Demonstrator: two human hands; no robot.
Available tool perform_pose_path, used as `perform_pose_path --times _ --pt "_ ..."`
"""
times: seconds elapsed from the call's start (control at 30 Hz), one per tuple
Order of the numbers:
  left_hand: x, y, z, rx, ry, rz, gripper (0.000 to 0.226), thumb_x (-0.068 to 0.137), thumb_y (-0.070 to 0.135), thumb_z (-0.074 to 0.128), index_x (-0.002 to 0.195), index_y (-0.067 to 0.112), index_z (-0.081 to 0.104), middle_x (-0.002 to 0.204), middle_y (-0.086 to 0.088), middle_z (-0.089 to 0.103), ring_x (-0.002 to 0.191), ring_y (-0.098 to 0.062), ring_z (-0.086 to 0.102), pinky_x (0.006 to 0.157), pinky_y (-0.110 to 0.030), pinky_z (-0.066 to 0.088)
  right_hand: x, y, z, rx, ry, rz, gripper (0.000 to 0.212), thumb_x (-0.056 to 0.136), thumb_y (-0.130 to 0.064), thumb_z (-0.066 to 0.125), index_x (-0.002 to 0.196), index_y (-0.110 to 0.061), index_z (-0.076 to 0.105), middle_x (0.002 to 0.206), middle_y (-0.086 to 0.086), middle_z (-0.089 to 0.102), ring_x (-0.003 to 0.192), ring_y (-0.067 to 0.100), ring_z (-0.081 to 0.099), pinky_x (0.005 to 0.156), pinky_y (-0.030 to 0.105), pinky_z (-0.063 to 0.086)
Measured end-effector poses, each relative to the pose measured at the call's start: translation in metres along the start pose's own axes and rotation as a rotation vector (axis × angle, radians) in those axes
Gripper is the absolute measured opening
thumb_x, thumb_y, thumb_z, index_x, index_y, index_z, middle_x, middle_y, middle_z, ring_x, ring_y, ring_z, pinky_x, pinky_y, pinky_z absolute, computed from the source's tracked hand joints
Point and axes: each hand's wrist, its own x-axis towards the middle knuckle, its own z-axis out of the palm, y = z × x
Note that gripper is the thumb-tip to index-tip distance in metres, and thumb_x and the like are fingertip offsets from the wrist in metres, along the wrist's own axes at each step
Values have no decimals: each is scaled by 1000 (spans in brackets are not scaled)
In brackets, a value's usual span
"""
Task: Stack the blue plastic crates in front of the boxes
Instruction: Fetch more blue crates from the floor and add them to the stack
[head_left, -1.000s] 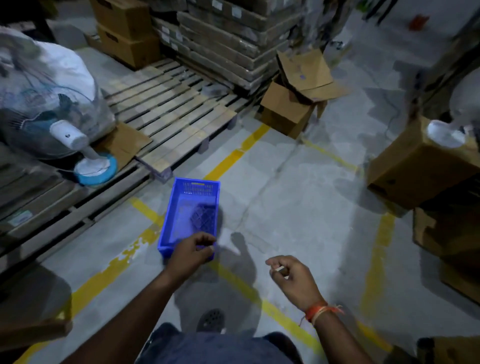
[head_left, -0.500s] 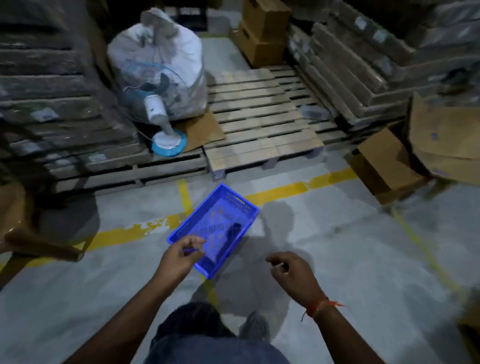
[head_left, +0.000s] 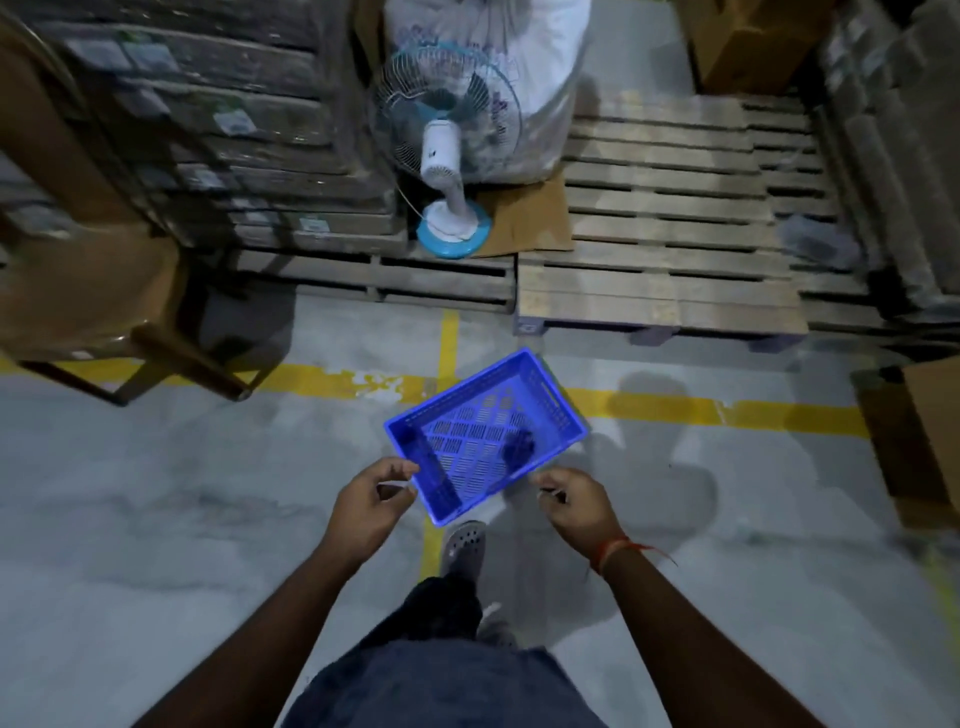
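Head view, person standing on the concrete floor (head_left: 156, 519), looking down.

Blue crate (head_left: 485, 436): centre of frame, empty, slotted bottom showing, turned askew to the yellow floor line (head_left: 701, 408) with one corner pointing to 12 o'clock. It seems to be off the floor; its shadow falls toward 3 o'clock. Only this one crate in view.

Left hand (head_left: 371, 501): at 7 o'clock of the crate, fingers curled, fingertips at the near-left corner rim. Contact looks like a light pinch on the rim, but blur leaves this unsure, so I cannot tell if it truly grips.

Right hand (head_left: 574, 504): at 5 o'clock of the crate, fingers curled, close to the near-right edge. Whether it touches the crate cannot be told.

Surroundings: wooden pallet (head_left: 660, 249) at 12 to 1 o'clock; table fan (head_left: 447, 150) standing on the pallet edge at 12 o'clock, white sack (head_left: 524, 62) behind it; stacked boxes (head_left: 234, 135) at 10 to 11 o'clock; chair (head_left: 93, 291) at 9 o'clock; open cardboard box (head_left: 930, 441) at 3 o'clock. A shoe (head_left: 465, 545) sits just under the crate's near corner.

Risks, as judged:
- Grip is at corners only, and shallow. The crate could tip or slip out, dropping onto the foot below.
- Crate is rotated relative to the pallet front. If set down so, a second crate may not nest squarely.
- Fan base sits near the pallet edge; swinging the crate forward at 12 o'clock could knock it.
- Dim light and motion blur suggest walking; the chair leg at 9 o'clock is a trip hazard.
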Motion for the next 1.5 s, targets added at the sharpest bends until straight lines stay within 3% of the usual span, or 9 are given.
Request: perform_pose_path --times 0.2,0.37,0.5,0.6,0.9,1.0,1.1,1.23,1.5 --pt "56 -21 11 134 23 2 25 88 6 69 100 28 72 106 12 69 82 -4 68 75 -9 47 67 24 27 -52 14 -11 31 75 -22 58 101 -17 76 95 -1 67 86 9 62 82 20 47" --pt "125 -93 38 220 144 -61 25 85 11 73 105 27 72 109 18 61 94 -2 64 75 -2 43 128 85 74 -109 -42 -6 24 80 -18 65 103 -21 72 101 1 63 70 1 60 77 27 51" --pt "195 -195 77 234 275 -121 32 80 12 79 108 26 72 108 25 56 103 -15 61 90 -25 50 201 152 122 -135 -66 -7 29 78 -7 73 105 -18 73 102 0 59 69 4 59 76 32 52" --pt "240 -271 108 262 313 -203 33 74 19 79 105 26 74 109 4 66 109 -26 61 96 -44 51 257 193 149 -168 -106 -11 33 79 -9 71 111 -16 72 107 9 59 76 20 65 80 35 54" --pt "296 -390 155 332 404 -418 36 81 19 75 115 30 70 151 -16 25 113 -37 56 108 -37 43 353 280 217 -368 -214 -114 36 83 -15 73 119 -17 67 110 13 54 75 23 62 84 34 51" --pt "307 -406 158 269 360 -405 37 82 13 72 116 28 70 142 -18 38 94 -27 61 101 -30 47 356 287 235 -368 -259 -125 36 85 -17 71 120 -19 67 113 12 53 77 23 63 84 29 48" --pt "321 -422 156 189 296 -377 37 75 28 70 111 40 69 102 -21 63 84 -33 64 87 -42 57 358 286 248 -353 -286 -153 35 86 -16 70 120 -19 67 115 13 54 73 16 59 84 26 47" --pt "336 -434 140 175 258 -306 37 73 28 66 107 41 67 64 -10 53 68 -28 55 74 -42 54 372 277 257 -337 -292 -158 35 83 -16 71 118 -20 68 114 13 55 72 13 59 85 22 43" --pt "400 -421 71 305 273 -189 40 70 31 68 109 31 71 65 -6 50 61 -27 52 69 -38 50 409 252 263 -256 -225 -226 36 78 -12 76 113 -17 71 105 6 56 69 11 62 76 20 48"
